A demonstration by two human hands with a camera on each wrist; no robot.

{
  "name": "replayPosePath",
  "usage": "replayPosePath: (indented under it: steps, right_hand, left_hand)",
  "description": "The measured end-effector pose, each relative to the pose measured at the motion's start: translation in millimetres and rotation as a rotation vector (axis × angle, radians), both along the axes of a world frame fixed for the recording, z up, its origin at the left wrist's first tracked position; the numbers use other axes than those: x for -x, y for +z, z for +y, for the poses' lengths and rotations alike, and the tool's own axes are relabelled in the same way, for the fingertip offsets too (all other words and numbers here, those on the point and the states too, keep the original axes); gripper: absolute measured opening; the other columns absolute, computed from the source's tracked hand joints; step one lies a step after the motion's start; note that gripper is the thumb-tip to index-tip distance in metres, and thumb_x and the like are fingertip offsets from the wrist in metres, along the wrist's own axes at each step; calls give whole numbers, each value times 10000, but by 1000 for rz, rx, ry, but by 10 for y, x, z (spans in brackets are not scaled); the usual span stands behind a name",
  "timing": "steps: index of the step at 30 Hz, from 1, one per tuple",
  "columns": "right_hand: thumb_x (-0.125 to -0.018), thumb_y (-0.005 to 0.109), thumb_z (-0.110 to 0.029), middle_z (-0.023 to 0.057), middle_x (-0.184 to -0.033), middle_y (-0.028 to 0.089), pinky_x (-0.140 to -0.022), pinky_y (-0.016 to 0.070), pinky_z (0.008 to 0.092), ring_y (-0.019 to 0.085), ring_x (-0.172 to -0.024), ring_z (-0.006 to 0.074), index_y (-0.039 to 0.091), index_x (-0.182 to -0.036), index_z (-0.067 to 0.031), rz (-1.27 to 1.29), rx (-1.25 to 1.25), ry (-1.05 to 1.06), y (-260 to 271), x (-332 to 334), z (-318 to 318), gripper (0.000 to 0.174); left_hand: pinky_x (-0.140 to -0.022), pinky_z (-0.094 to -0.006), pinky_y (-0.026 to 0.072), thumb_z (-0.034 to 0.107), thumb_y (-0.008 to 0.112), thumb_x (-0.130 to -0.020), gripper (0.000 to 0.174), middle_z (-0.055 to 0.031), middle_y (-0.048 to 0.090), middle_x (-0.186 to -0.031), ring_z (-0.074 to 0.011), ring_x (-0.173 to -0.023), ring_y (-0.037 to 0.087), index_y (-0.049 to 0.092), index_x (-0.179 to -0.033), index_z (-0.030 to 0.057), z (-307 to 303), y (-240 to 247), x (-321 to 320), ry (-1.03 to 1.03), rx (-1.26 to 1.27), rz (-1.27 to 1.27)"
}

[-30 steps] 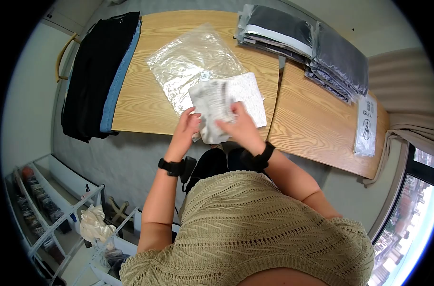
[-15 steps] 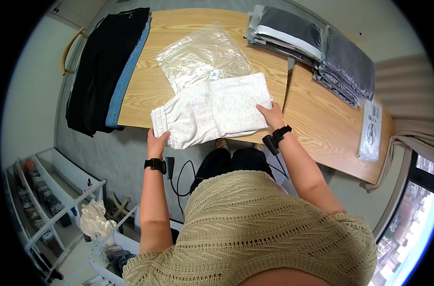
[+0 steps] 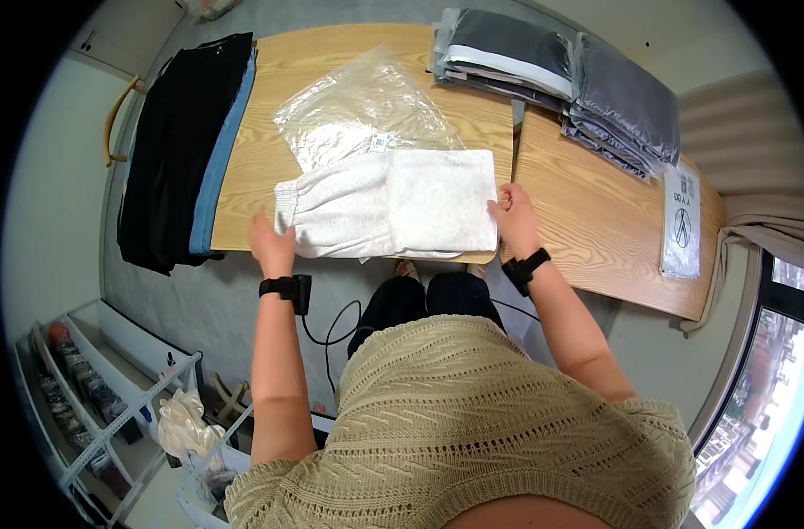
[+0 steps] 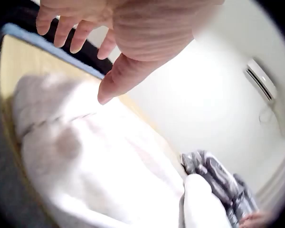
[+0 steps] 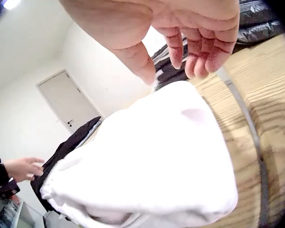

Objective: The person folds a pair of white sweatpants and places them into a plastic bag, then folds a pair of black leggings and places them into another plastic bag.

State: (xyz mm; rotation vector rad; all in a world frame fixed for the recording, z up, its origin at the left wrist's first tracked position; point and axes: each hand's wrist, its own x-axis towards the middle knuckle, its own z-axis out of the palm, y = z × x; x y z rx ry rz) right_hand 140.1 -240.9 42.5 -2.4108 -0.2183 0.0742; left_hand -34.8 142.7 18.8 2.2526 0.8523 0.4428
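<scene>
Folded off-white sweatpants [image 3: 441, 198] lie flat near the table's front edge, their gathered elastic band on the left. My left hand [image 3: 272, 244] is beside that band; in the left wrist view its fingers [image 4: 80, 35] are spread, with the thumb just over the cloth. At the opposite end, my right hand [image 3: 516, 219] is beside the folded edge. The right wrist view shows its fingers [image 5: 197, 52] loosely bent above the fabric, holding nothing. Behind the sweatpants lies a clear plastic bag [image 3: 358, 106] with a small white label, partly covered by them.
Black trousers [image 3: 181, 150] and blue jeans [image 3: 221, 159] hang over the table's left end. Bagged dark garments [image 3: 627, 97] are stacked at the back right, and a flat printed packet [image 3: 681, 220] lies at the right edge. A seam [image 3: 516, 141] splits the tabletop.
The sweatpants went from a bunched bundle between both hands to a spread, folded rectangle, then were straightened square to the table edge. Both hands have moved apart and released the cloth.
</scene>
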Motion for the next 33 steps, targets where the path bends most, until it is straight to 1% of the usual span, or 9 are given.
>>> replayPosePath:
  steps: [1, 2, 7, 12, 15, 22, 26, 28, 33]
  right_hand:
    - [-751, 696, -135, 106, -801, 611, -661, 481, 308, 585, -714, 211, 589, -959, 2, 0, 0, -2, 29, 69, 62, 271]
    - [-768, 683, -147, 120, -818, 612, -674, 481, 315, 586, -733, 223, 591, -957, 2, 98, -81, 61, 54, 156, 125, 257]
    - [-814, 649, -192, 150, -875, 631, -708, 485, 339, 600, -782, 245, 600, -967, 11, 219, -167, 216, -133, 329, 250, 259]
    - [-853, 621, -232, 145, -908, 639, -741, 486, 327, 604, -814, 232, 601, -993, 11, 342, -268, 163, -133, 335, 225, 281]
    - [-874, 607, -261, 125, -878, 626, -749, 478, 309, 589, -802, 206, 580, -1034, 7, 350, -398, 161, 42, 332, 214, 313]
    - [-753, 737, -221, 99, -937, 606, -738, 476, 288, 572, -866, 160, 394, -1280, -22, 268, -536, -72, 987, 392, -241, 659]
    - [-760, 701, -172, 153, -1018, 603, -752, 492, 305, 597, -885, 194, 392, -1281, -3, 267, -577, -325, 557, 149, -1326, 628]
    - [-758, 664, -133, 164, -1028, 612, -785, 490, 332, 603, -919, 235, 439, -1247, -9, 119, -157, -592, 124, 74, -1950, 552]
    - [-758, 645, -100, 169, -1016, 613, -845, 457, 367, 587, -955, 289, 585, -1056, 4, -88, -33, -317, -6, 101, -1648, 321]
  left_hand:
    - [-914, -387, 427, 72, 677, -731, 542, -203, 570, -1135, -328, -1025, 556, 459, -1213, -44, -44, 19, -95, -61, -450, 96]
    - [-940, -427, 403, 101, 660, -741, 494, -227, 571, -1112, -381, -1046, 528, 499, -1185, -45, -177, -8, -205, -131, -238, -21]
    - [-737, -305, 477, 235, 673, -796, 443, -117, 619, -877, -190, -802, 589, 551, -1130, -30, -972, -401, -541, -333, 587, 136]
    - [-701, -264, 479, 181, 660, -799, 418, -93, 631, -927, -151, -820, 597, 539, -1109, -71, -1284, -369, -840, -359, 727, 243]
    - [-693, -279, 484, 152, 631, -791, 373, -106, 641, -936, -158, -793, 607, 547, -1070, -80, -1547, 295, -978, -361, 906, 181]
    - [-752, -288, 489, 138, 612, -803, 353, -179, 638, -966, -211, -850, 627, 541, -1084, -62, -2684, 1016, -1393, -704, 652, 97]
    - [-869, -343, 456, 135, 544, -866, 295, -170, 605, -1077, -284, -999, 582, 544, -1120, -14, -3046, 866, -1420, -1177, 537, -151]
    - [-925, -401, 423, 143, 543, -857, 300, -182, 584, -1102, -352, -1048, 530, 553, -1120, -1, -2981, 721, -1376, -1291, 343, -141]
    - [-868, -403, 450, 150, 560, -819, 241, -176, 628, -999, -344, -962, 566, 625, -984, -13, -2356, 217, -1199, -1195, 68, 211]
